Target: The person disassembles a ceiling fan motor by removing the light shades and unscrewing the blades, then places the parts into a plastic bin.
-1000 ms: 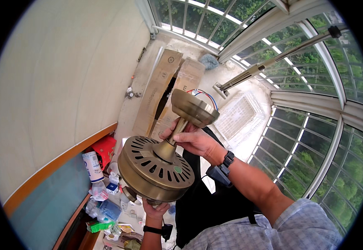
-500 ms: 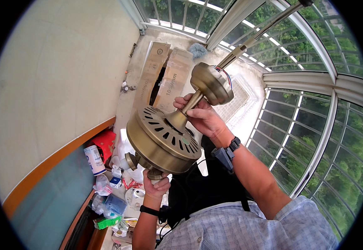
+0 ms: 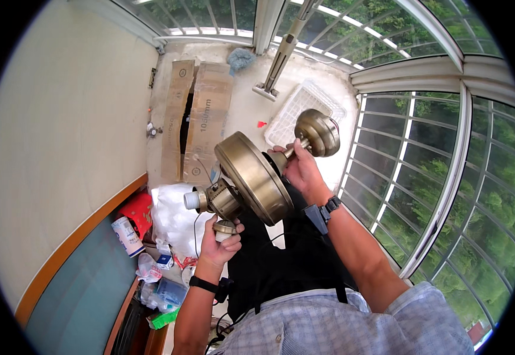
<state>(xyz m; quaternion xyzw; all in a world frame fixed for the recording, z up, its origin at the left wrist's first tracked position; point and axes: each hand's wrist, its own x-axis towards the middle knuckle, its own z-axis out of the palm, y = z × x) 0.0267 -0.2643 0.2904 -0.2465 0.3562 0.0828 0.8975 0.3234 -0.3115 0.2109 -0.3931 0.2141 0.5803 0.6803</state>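
An antique-brass ceiling fan body (image 3: 254,177) hangs tilted before me, its drum-shaped motor housing between my hands. My right hand (image 3: 306,176) is closed round the short downrod just below the bowl-shaped canopy (image 3: 316,133). At the lower end, my left hand (image 3: 215,251) grips one lamp socket (image 3: 225,229) of the light kit. Another lamp socket (image 3: 193,200), with a white threaded end, sticks out to the left. A thin dark wire dangles near the light kit.
Long cardboard boxes (image 3: 201,118) lie on the floor ahead, near a white plastic crate (image 3: 296,115) and a metal pole (image 3: 281,62). White plastic wrapping (image 3: 175,216), a can (image 3: 127,236) and bags clutter the left. Barred windows (image 3: 411,160) run along the right.
The fan body has turned, so its vented top no longer faces me and the lamp sockets show. It sits farther right, with both hands still on it.
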